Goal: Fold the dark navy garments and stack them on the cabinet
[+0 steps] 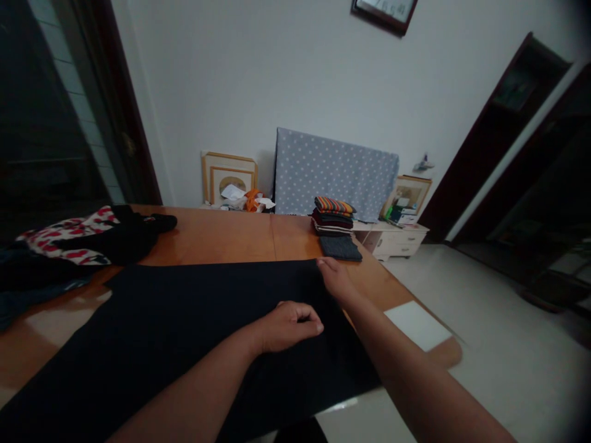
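A large dark garment (184, 332) lies spread flat across the wooden table (231, 237), covering most of the near side. The right hand (333, 278) rests at its far right corner, fingers laid flat on the edge — whether it pinches the cloth I cannot tell. The left hand (289, 325) sits loosely curled on top of the fabric, nothing visibly gathered in it. The cloth looks soft, limp and light; it would likely sag and crease if lifted — corners and hems seem the best places to hold. A stack of folded clothes (333, 216) stands beyond.
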`<state>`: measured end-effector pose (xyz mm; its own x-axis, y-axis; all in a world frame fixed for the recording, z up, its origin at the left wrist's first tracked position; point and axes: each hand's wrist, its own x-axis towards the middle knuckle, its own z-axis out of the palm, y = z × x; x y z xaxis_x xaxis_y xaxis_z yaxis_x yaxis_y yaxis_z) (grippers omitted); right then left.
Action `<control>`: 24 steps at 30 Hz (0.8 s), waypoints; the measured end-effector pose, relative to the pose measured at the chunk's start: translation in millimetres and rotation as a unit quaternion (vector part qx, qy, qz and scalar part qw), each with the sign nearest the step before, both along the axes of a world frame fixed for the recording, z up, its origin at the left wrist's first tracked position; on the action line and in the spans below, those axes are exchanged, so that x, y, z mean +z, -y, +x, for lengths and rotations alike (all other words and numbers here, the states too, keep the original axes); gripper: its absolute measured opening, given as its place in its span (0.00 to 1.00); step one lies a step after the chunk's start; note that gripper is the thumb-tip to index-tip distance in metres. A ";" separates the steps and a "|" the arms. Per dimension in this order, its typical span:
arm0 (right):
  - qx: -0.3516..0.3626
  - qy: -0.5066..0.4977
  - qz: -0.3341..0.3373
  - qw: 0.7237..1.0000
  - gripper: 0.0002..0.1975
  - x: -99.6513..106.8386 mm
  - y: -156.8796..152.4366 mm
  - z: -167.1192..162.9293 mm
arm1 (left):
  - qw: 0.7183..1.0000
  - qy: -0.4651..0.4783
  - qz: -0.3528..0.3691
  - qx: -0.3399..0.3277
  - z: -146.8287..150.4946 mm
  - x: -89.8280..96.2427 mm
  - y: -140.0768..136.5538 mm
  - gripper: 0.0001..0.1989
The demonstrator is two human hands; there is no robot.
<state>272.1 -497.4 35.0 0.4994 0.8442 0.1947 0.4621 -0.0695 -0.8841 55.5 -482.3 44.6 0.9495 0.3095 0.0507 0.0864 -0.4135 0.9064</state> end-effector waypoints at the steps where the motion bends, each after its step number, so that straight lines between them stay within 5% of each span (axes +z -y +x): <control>1: 0.032 0.058 -0.016 0.998 0.13 -4.0 7.3 -7.5 | 0.999 0.013 -0.034 0.020 1.2 -1.9 -1.4 0.14; 5: 0.058 0.244 -0.116 0.961 0.17 -17.0 37.3 -21.7 | 0.985 0.071 -0.106 0.119 3.0 -4.8 -6.5 0.13; 10: -0.005 0.319 -0.205 0.925 0.22 0.1 54.4 -26.3 | 0.970 0.124 -0.137 0.159 5.6 -9.7 -10.2 0.14; 14: 0.042 0.345 -0.172 0.922 0.26 1.3 56.3 -52.3 | 0.958 0.139 -0.154 0.197 8.1 -16.5 -6.6 0.12; 24: 0.089 0.428 -0.153 0.886 0.27 -61.1 66.7 -62.8 | 0.927 0.172 -0.235 0.238 12.7 -32.7 -4.5 0.08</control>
